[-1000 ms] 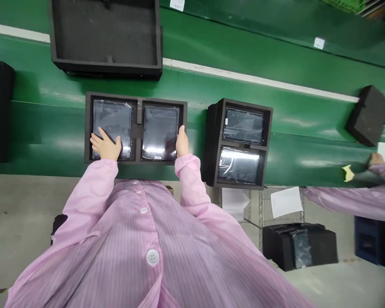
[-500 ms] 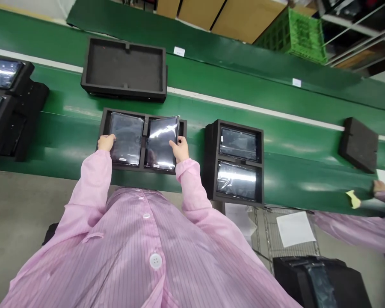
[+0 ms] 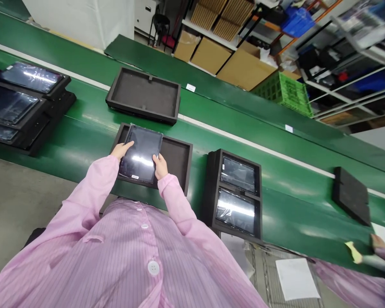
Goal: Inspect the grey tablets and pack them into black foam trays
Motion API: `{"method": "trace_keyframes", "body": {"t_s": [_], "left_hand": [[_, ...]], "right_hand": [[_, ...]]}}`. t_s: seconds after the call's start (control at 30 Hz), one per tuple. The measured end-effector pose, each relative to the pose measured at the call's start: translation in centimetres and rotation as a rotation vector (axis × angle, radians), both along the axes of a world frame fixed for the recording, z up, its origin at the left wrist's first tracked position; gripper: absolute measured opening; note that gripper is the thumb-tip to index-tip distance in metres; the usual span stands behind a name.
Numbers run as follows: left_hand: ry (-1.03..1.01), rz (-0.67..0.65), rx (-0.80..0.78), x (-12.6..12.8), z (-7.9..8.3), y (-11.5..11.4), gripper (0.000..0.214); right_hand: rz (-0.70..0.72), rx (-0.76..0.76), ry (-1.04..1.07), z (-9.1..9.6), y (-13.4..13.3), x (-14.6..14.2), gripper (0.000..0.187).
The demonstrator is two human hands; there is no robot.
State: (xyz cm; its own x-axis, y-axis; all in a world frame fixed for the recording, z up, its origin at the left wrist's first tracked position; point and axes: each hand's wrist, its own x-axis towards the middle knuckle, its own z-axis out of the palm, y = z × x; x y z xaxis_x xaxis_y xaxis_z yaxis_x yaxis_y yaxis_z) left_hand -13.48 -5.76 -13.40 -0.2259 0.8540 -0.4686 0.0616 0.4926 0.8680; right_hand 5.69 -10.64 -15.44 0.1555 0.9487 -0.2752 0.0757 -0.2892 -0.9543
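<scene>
My left hand (image 3: 122,150) and right hand (image 3: 161,167) grip a glossy panel (image 3: 141,147) by opposite sides, over the left part of a black tray (image 3: 177,159). Uneven pressure could let it slip — a corner might strike the tray. Beyond, a second tray (image 3: 136,92) lies near — overreaching could knock it.

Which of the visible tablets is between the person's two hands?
The film-wrapped tablet over the central foam tray: the left hand grips one side, the right hand the other. No hand touches the tablets at left or the tablets at right.
</scene>
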Motion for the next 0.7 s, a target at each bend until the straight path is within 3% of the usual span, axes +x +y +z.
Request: {"method": "trace_keyframes", "body": {"t_s": [0.2,0.3,0.4,0.5,0.57,0.7], "left_hand": [[-0.029,0.041,0.049,0.1,2.1,-0.5,0.047],[-0.058,0.030,0.182,0.2,3.3,-0.5,0.050],[-0.160,-0.008,0.309,0.3,3.4,-0.9,0.050],[-0.241,-0.066,0.285,-0.1,2.8,-1.7,0.055],[-0.196,-0.075,0.296,-0.4,2.4,-2.4,0.060],[0.034,0.146,0.524,-0.2,2.0,-3.9,0.075]], "right_hand": [[0.105,-0.064,-0.287,1.2,2.8,0.0,0.038],[0.125,-0.077,-0.421,2.8,3.3,1.1,0.048],[0.052,0.003,-0.546,4.2,3.3,2.1,0.044],[0.030,0.181,-0.324,4.7,3.2,2.5,0.052],[0.048,0.278,-0.128,4.6,3.1,2.1,0.048],[0.072,0.368,-0.040,4.4,2.3,-0.3,0.037]]}}
